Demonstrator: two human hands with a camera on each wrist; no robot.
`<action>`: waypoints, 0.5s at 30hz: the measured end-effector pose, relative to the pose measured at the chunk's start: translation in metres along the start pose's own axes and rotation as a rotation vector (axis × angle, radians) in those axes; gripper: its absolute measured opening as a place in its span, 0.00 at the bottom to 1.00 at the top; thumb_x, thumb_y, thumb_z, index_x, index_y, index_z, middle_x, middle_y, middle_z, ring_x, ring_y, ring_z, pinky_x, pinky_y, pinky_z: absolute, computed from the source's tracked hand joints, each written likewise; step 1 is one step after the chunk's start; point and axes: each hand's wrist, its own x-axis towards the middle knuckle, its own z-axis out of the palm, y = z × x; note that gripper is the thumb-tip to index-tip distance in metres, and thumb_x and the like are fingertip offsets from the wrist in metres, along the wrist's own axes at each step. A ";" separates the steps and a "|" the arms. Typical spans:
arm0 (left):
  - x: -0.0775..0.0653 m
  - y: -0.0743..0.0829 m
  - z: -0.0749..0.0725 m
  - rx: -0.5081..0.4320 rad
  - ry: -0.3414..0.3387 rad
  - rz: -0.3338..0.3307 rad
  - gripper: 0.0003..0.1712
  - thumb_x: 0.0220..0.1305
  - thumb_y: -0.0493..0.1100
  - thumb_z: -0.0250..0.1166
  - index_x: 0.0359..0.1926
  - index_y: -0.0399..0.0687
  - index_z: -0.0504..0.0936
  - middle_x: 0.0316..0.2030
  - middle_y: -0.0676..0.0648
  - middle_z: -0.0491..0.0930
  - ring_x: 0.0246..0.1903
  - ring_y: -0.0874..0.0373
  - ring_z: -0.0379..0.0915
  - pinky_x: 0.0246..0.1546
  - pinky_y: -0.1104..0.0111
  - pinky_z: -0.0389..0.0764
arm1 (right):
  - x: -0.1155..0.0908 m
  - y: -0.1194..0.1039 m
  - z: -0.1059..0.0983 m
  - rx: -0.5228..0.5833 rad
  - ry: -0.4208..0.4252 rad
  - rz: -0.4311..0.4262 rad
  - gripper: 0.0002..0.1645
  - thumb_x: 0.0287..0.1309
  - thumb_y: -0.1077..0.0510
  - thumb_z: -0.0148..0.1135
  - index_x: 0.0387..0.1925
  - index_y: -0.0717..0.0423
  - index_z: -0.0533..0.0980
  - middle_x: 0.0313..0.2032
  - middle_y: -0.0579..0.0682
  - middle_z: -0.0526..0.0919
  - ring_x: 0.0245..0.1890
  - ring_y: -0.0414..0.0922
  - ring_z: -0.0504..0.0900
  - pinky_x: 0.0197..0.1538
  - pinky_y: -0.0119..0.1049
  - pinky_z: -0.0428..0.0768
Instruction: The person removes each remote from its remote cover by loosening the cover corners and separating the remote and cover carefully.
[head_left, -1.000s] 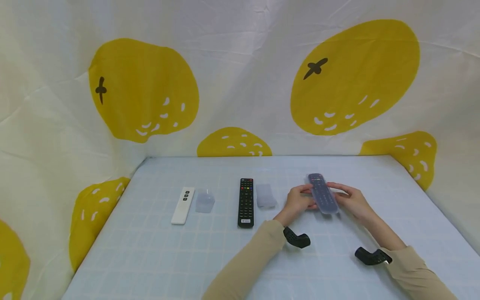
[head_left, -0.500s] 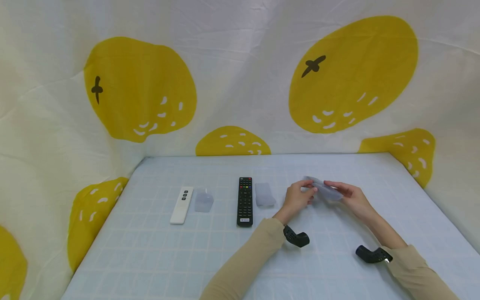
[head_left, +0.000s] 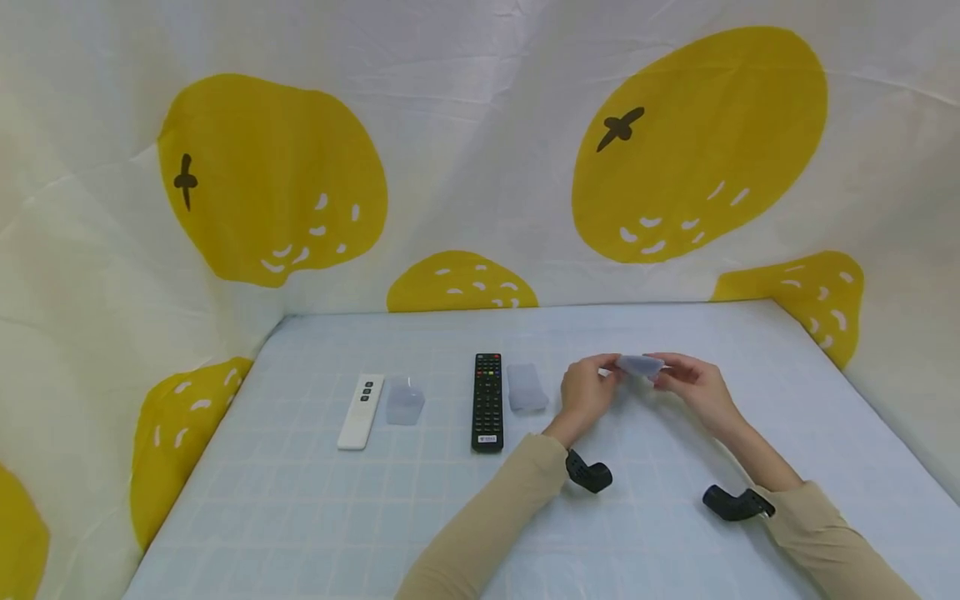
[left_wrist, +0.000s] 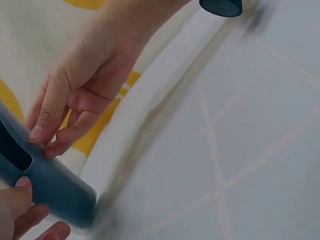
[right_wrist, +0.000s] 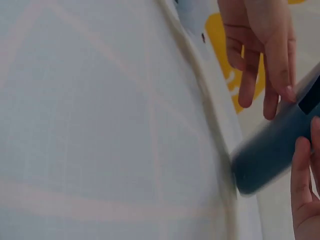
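Both hands hold a remote control in a translucent bluish cover (head_left: pixel 640 365) above the right part of the table. In the head view it is tipped so that little of its face shows. My left hand (head_left: pixel 587 388) pinches its left edge, and my right hand (head_left: pixel 697 390) pinches the opposite edge. The wrist views show a smooth blue-grey side of the covered remote (left_wrist: pixel 62 192) with a dark elongated opening. Thumbs and fingertips lie along the two long edges. The button side is hidden in these wrist views.
On the table (head_left: pixel 300 517) lie a white remote (head_left: pixel 361 412) beside a clear plastic sleeve (head_left: pixel 405 402), and a black remote (head_left: pixel 487 404) beside another folded translucent sleeve (head_left: pixel 527 387). A fruit-printed curtain (head_left: pixel 480 167) stands behind the table.
The covered remote, whose buttons faced up a second ago, has been tilted until its face is mostly out of sight. Both hands have shifted slightly away from the person and keep their hold.
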 end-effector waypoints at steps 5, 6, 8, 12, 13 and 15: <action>0.002 0.001 0.001 -0.004 0.032 0.020 0.13 0.59 0.49 0.68 0.46 0.58 0.87 0.35 0.56 0.87 0.24 0.72 0.74 0.26 0.82 0.67 | 0.002 -0.011 0.002 -0.060 0.059 0.036 0.15 0.62 0.65 0.60 0.51 0.57 0.78 0.38 0.24 0.81 0.36 0.27 0.83 0.37 0.21 0.81; 0.002 0.001 0.001 -0.002 0.039 0.021 0.13 0.59 0.50 0.68 0.45 0.57 0.87 0.34 0.56 0.86 0.24 0.72 0.73 0.27 0.82 0.67 | 0.003 -0.013 0.002 -0.071 0.064 0.051 0.16 0.62 0.63 0.60 0.52 0.59 0.77 0.38 0.23 0.81 0.36 0.28 0.83 0.37 0.21 0.81; 0.002 0.002 0.001 0.001 0.054 0.019 0.13 0.59 0.50 0.68 0.45 0.56 0.87 0.35 0.54 0.85 0.25 0.71 0.72 0.28 0.81 0.67 | 0.006 -0.016 0.002 -0.096 0.071 0.078 0.19 0.63 0.61 0.60 0.54 0.65 0.74 0.38 0.23 0.80 0.35 0.27 0.82 0.37 0.22 0.81; 0.001 0.005 0.002 -0.015 0.077 -0.001 0.14 0.61 0.50 0.67 0.46 0.51 0.86 0.38 0.48 0.81 0.28 0.67 0.72 0.30 0.80 0.69 | 0.010 -0.020 0.003 -0.131 0.082 0.117 0.26 0.63 0.57 0.60 0.57 0.72 0.70 0.37 0.22 0.79 0.35 0.28 0.82 0.37 0.22 0.81; 0.000 0.006 0.002 -0.020 0.081 -0.004 0.15 0.61 0.50 0.67 0.46 0.50 0.86 0.39 0.47 0.80 0.29 0.66 0.73 0.31 0.79 0.69 | 0.010 -0.021 0.003 -0.136 0.086 0.124 0.27 0.63 0.56 0.60 0.57 0.72 0.70 0.36 0.22 0.78 0.34 0.28 0.82 0.36 0.23 0.81; -0.001 0.008 0.003 -0.038 0.087 -0.008 0.14 0.61 0.49 0.66 0.45 0.49 0.86 0.39 0.46 0.82 0.31 0.66 0.76 0.31 0.79 0.71 | 0.010 -0.023 0.003 -0.139 0.093 0.147 0.28 0.63 0.55 0.61 0.57 0.71 0.70 0.34 0.22 0.79 0.32 0.29 0.81 0.34 0.23 0.81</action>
